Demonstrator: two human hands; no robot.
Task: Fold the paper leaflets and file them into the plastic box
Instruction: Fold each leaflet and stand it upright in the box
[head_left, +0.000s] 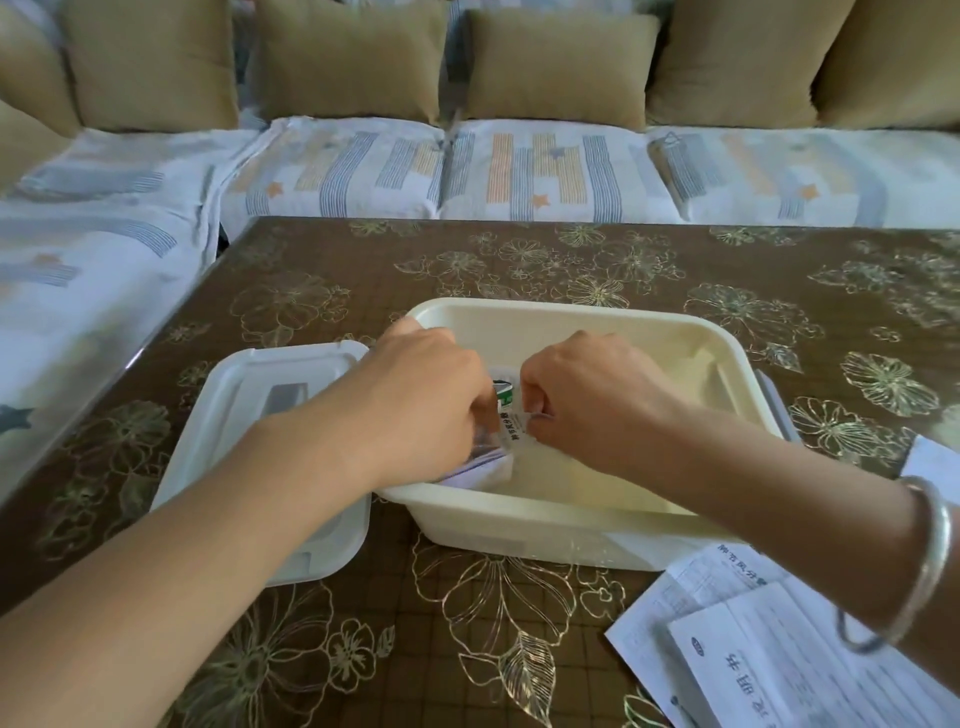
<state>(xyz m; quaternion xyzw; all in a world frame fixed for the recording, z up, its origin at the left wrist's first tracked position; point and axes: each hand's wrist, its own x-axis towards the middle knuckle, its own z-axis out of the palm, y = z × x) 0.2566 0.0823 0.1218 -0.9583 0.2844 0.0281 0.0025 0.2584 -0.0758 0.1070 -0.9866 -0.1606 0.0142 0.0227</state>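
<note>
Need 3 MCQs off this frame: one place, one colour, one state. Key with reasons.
1. Where is the lid relative to the box?
A) on top of it
B) on the table, to its left
C) underneath it

2. What colour is the box?
A) blue
B) red
C) cream

3. What are the left hand and right hand doing?
A) both hold the folded leaflets inside the box
B) both lie flat on the table
C) one lifts the lid

Key:
1 B, the lid lies flat beside the box's left wall.
2 C, walls and rim are cream.
3 A, both sets of fingers curl round the paper within the box.
</note>
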